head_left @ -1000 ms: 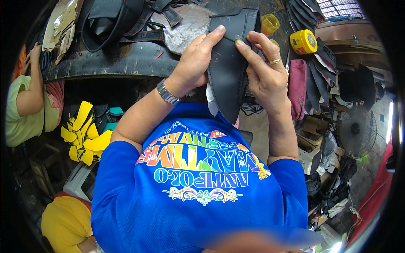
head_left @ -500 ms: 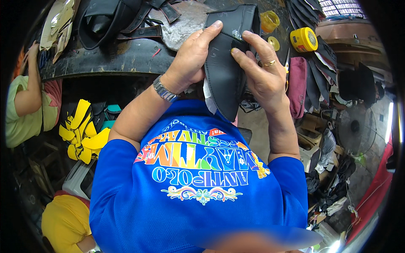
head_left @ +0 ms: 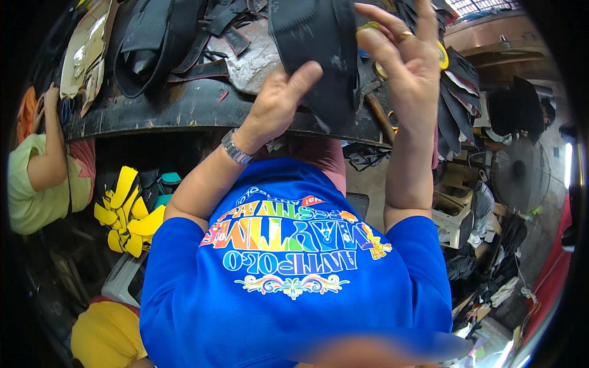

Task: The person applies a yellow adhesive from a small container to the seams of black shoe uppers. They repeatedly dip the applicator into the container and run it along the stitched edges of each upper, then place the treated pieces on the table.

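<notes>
A: First, the left hand (head_left: 279,101)?

B: Clamped on a black panel (head_left: 319,46), thumb across the face at its left side, fingers tucked behind and mostly hidden. On the wrist, a metal watch (head_left: 237,148).

A: And the right hand (head_left: 408,61)?

B: Apart from the panel. Raised just beside its right side, fingers spread, with a gold ring (head_left: 406,35) on one.

A: Whereabouts, for the panel?

B: Over the black table (head_left: 147,116), wide end toward the far edge and cut off by the view, narrow tip by the near edge. Slightly blurred. Cannot tell whether resting on the table or lifted off.

A: And around it?

B: To the left, a grey slab (head_left: 254,58), partly under black straps (head_left: 236,42). Near the table's near edge, a small red scrap (head_left: 223,97) and, right of the panel, a wooden handle (head_left: 381,116). Beside the right hand, a half-hidden yellow tub (head_left: 443,56).
</notes>
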A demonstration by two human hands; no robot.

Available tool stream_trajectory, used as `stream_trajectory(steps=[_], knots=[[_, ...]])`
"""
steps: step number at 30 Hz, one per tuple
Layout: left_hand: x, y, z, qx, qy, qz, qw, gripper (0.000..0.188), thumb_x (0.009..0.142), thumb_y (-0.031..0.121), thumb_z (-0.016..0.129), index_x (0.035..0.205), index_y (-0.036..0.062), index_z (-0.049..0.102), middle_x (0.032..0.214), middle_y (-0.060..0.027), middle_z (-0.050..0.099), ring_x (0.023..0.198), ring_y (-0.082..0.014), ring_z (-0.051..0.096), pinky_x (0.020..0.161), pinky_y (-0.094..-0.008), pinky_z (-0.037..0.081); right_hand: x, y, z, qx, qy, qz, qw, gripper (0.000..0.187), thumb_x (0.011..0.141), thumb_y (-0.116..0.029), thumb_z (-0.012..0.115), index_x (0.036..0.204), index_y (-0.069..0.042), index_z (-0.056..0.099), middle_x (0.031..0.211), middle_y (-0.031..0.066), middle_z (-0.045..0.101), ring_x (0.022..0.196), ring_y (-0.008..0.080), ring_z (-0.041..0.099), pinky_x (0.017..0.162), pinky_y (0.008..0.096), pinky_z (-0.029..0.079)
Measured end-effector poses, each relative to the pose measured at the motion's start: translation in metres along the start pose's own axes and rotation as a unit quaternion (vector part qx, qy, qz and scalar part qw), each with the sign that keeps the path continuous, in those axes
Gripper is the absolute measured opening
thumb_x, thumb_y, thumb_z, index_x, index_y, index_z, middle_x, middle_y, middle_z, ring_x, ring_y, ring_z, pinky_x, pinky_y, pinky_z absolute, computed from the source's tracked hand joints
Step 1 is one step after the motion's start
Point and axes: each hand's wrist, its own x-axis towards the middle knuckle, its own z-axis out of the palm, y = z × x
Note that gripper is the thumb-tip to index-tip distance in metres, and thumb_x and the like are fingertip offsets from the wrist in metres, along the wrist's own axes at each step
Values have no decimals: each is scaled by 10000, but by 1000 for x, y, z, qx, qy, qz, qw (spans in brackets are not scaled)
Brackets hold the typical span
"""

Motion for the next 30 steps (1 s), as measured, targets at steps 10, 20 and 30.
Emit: stream_trajectory(steps=[10,20,30], knots=[[11,34,-78,-343,-112,-237,902,717,950,590,600,1298,-37,606,1164,-201,700,971,-235,729,836,-384,628,-35,17,12,-324,-337,-211,859,838,748,44,712,1522,-140,449,1044,119,683,950,297,666,1037,478,463],[-7,24,-63,-139,-29,-209,968,385,988,173,649,1323,-2,581,1211,-123,697,1068,-218,700,947,-380,572,56,115,-143,-625,-18,-18,780,388,1041,-374,519,1087,-95,783,1189,119,700,1179,282,601,1012,402,448],[-4,22,-37,-162,44,-179,969,501,1072,394,486,1375,-2,532,1306,-139,643,1154,-225,656,980,-385,551,73,145,-137,-632,-55,-43,772,501,1036,-537,441,1074,-187,799,1290,102,674,1258,323,555,1025,464,421]])
